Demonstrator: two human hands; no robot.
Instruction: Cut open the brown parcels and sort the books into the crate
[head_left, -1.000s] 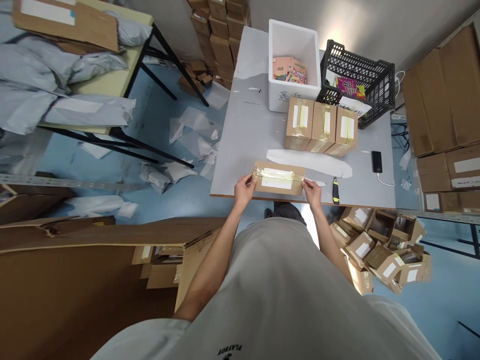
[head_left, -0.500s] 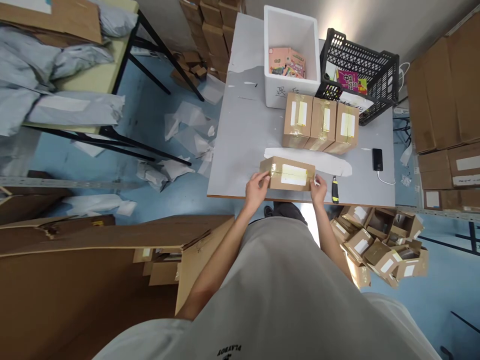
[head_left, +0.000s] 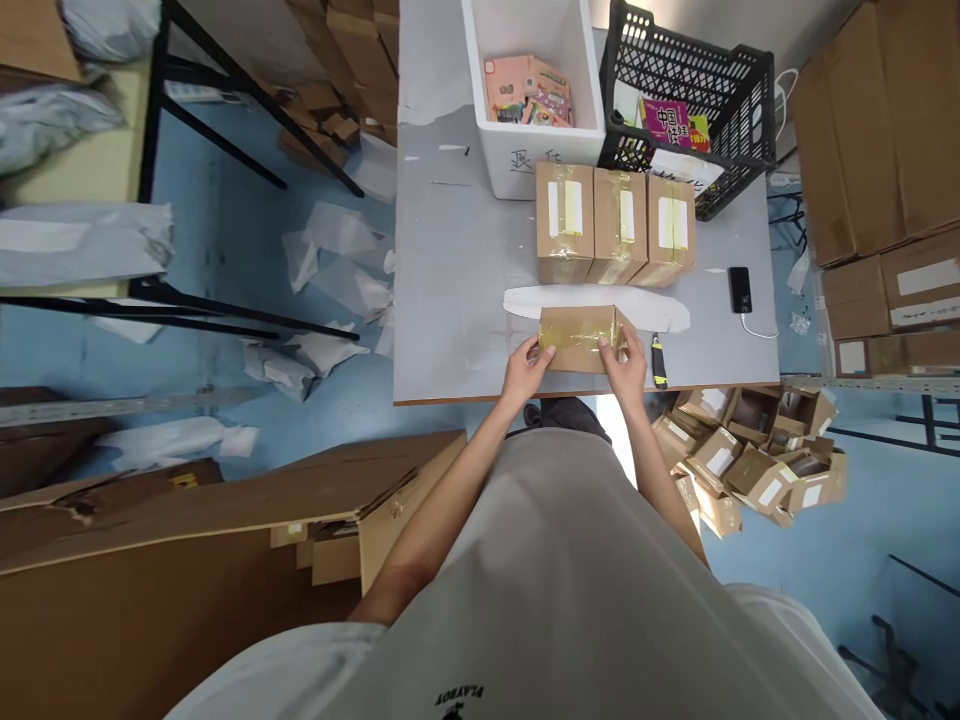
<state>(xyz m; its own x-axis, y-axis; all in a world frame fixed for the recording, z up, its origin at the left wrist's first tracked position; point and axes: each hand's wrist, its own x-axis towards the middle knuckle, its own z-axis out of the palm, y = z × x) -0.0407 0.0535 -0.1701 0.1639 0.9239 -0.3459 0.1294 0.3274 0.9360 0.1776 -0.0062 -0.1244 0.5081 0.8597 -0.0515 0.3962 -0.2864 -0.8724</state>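
A taped cardboard box (head_left: 577, 345) is held at the front edge of the grey table (head_left: 465, 250). My left hand (head_left: 525, 370) grips its left end, thumb on the near face. At the opposite end my right hand (head_left: 625, 365) is closed on it, thumb on top. Clear brown tape runs across the side facing up; no label shows there. Behind the box lies a long white sheet (head_left: 585, 300). To the right of my right hand rests a yellow and black utility knife (head_left: 658, 362).
Three labelled cardboard boxes (head_left: 619, 225) stand behind the sheet. Beyond them are a white bin (head_left: 540, 150) with small pink packs and a black crate (head_left: 697, 90). A phone (head_left: 739, 290) with a cable lies at right. Several opened boxes (head_left: 750, 450) are heaped on the floor.
The box has been turned over: the white label that faced up is gone from sight and a taped face shows instead. My right hand has shifted its grip. The camera view has moved.
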